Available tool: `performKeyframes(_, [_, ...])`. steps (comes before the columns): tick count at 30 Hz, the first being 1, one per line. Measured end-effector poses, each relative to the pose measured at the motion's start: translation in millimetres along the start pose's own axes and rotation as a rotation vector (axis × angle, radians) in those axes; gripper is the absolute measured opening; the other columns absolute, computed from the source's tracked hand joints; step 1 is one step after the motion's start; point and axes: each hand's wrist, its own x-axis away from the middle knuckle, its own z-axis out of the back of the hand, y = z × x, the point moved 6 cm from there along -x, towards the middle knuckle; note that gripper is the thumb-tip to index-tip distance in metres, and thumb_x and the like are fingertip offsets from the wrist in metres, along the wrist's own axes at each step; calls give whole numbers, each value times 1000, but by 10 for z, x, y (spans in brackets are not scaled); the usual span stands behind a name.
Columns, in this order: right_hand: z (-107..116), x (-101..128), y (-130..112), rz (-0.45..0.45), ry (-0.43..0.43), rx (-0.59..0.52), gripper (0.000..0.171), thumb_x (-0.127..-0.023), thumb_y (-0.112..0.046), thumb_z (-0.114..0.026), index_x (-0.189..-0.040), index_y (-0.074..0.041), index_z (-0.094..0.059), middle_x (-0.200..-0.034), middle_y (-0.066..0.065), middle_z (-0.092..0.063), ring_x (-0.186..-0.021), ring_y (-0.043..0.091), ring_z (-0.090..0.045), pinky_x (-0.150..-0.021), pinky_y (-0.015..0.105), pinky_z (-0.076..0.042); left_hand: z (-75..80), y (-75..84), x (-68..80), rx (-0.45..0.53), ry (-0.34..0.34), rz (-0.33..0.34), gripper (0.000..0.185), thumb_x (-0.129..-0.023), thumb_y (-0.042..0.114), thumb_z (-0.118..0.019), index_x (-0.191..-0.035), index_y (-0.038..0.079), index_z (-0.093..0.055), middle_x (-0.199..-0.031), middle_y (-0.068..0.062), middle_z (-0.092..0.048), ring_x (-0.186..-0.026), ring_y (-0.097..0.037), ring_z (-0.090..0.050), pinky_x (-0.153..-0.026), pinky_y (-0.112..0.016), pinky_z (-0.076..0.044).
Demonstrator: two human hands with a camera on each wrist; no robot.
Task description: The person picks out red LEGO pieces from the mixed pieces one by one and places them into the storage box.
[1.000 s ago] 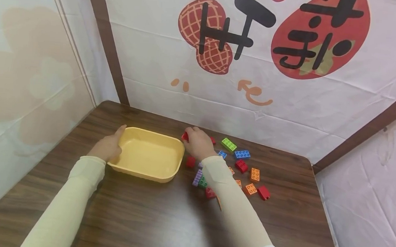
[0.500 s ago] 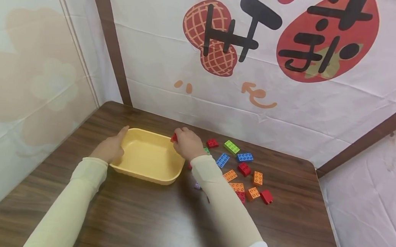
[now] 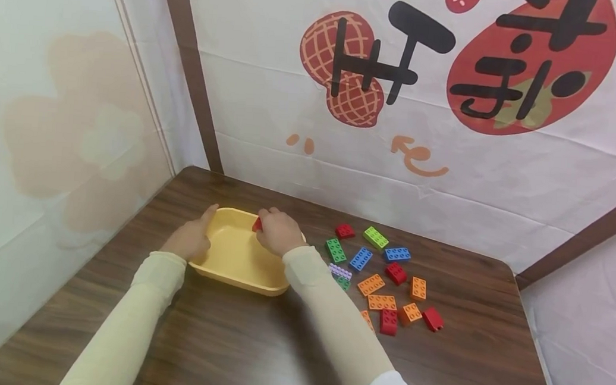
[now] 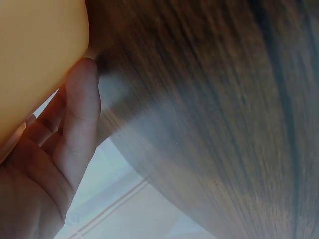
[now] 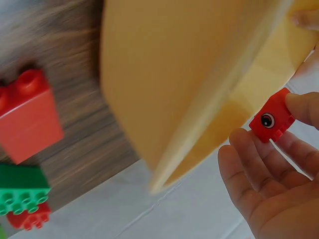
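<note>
A yellow tray (image 3: 228,258) sits on the dark wooden table (image 3: 253,356), left of centre. My left hand (image 3: 192,239) rests against the tray's left wall, fingers (image 4: 75,119) lying straight along the outside. Just above the inside of the tray, near its far right corner, my right hand (image 3: 277,232) pinches a small red brick (image 3: 257,223). In the right wrist view this red brick (image 5: 269,121) shows a printed eye and sits between thumb and fingertips (image 5: 241,147), close to the tray's rim (image 5: 209,129).
Several loose bricks lie right of the tray: red (image 3: 345,231), green (image 3: 335,250), blue (image 3: 397,254), orange (image 3: 370,284), lilac (image 3: 340,271). A printed white cloth wall (image 3: 396,163) stands just behind the table. The table's right edge (image 3: 533,351) is near.
My right hand has carried the red brick leftward from the brick pile to over the tray. The left hand has stayed on the tray.
</note>
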Motion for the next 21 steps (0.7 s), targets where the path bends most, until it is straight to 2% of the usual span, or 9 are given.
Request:
performKeyframes(3, [-16, -58, -59, 9, -12, -7, 27, -94, -25, -67, -118, -13, -64, -100, 0, -59, -88, 14, -58, -75, 30, -51, 4, 17, 1, -1, 2, 9, 96, -80, -4, -52, -163, 12, -6, -90, -21, -65, -62, -29, -57, -61, -45, -49])
performKeyframes(8, [-49, -145, -105, 25, -34, -7, 27, -94, -25, -67, -118, -12, -64, -101, 0, -60, -90, 14, -58, -77, 30, -50, -3, 39, 11, -19, 7, 8, 94, -81, -4, -53, -163, 11, -8, -98, -24, -65, -66, -30, -58, -66, -47, -50])
performKeyframes(12, [-31, -205, -95, 28, -14, 23, 29, -94, -26, -68, -120, -13, -65, -102, 0, -62, -93, 14, -60, -79, 30, -51, 0, 57, 20, -24, 9, 8, 93, -82, -4, -52, -162, 9, -9, -100, -25, -64, -67, -30, -58, -69, -49, -50])
performKeyframes(17, [20, -273, -171, 36, -1, 7, 33, -94, -25, -69, -123, -12, -65, -105, 1, -64, -95, 14, -61, -81, 30, -51, 30, 74, 27, -39, 16, 7, 93, -82, -3, -53, -163, 10, -8, -95, -22, -63, -65, -29, -57, -67, -47, -49])
performKeyframes(21, [-69, -310, -311, 71, -25, 15, 27, -94, -28, -69, -117, -13, -66, -99, -2, -63, -92, 12, -60, -77, 27, -51, 25, 79, 49, -35, 13, 13, 93, -83, -3, -54, -163, 10, -8, -83, -16, -61, -62, -28, -55, -62, -44, -48])
